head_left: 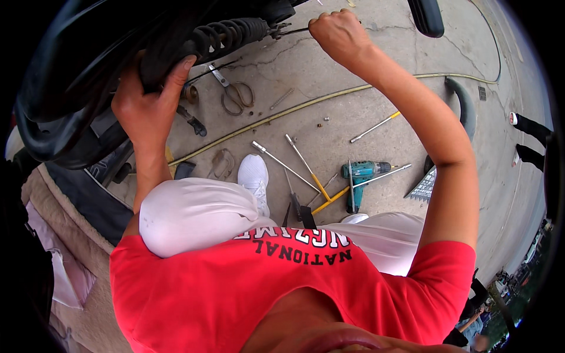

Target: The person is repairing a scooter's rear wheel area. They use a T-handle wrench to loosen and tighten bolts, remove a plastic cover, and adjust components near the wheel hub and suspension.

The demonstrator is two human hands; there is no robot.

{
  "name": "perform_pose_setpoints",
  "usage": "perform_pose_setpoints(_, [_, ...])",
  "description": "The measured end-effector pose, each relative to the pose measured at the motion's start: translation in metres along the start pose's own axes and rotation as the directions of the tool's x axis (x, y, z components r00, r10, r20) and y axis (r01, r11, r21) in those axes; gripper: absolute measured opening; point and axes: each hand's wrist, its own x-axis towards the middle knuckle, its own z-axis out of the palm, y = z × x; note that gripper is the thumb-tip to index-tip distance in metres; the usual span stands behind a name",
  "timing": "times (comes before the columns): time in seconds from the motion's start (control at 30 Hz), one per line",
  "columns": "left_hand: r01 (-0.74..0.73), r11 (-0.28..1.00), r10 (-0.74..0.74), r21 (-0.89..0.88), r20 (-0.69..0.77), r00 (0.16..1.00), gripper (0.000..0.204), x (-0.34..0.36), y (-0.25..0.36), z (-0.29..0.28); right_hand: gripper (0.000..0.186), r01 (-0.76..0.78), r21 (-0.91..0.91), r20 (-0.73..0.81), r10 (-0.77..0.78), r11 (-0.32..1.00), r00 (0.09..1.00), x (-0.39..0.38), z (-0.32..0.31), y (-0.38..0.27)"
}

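Observation:
At the upper left, my left hand [144, 106] is wrapped around a black part [158, 67] of a dark vehicle, its thumb pointing up beside a coil-spring shock absorber [238, 32]. Most of its fingers are hidden behind that part. My right hand [340, 38] is closed in a fist at the top, right of the shock absorber. A thin dark rod [293, 31] runs from that fist to the metal end of the shock absorber; the part inside the fist is hidden, so its kind is unclear.
On the concrete lie scissors [236, 97], pliers [193, 122], a teal cordless drill [362, 172], yellow-handled T-wrenches [329, 200] and several small loose parts. A yellowish hose [282, 112] crosses the ground. A black curved piece [426, 17] juts in at the top right. Another person's legs [532, 141] show far right.

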Motion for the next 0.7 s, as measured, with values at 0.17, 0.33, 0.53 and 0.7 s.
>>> perform_pose_setpoints(0.17, [0.003, 1.000, -0.003, -0.003, -0.005, 1.000, 0.046, 0.000, 0.000, 0.000, 0.004, 0.023, 0.038, -0.078, -0.020, 0.999, 0.997, 0.006, 0.018, 0.010])
perform_pose_setpoints(0.33, [0.025, 0.999, -0.025, 0.027, 0.003, 1.000, 0.047, 0.000, 0.004, -0.001, 0.018, 0.052, 0.273, -0.139, -0.014, 0.961, 0.990, 0.006, 0.093, 0.037])
perform_pose_setpoints(0.53, [0.004, 1.000, -0.003, -0.023, 0.019, 1.000, 0.046, 0.003, 0.006, -0.003, 0.032, -0.341, 0.571, -0.016, 0.425, 0.747, 0.905, 0.011, 0.194, -0.043])
perform_pose_setpoints(0.7, [-0.007, 1.000, 0.008, -0.025, 0.051, 0.999, 0.045, 0.006, 0.008, -0.003, 0.032, -0.327, 0.944, 0.228, 0.629, 0.043, 0.743, 0.047, 0.221, -0.122])
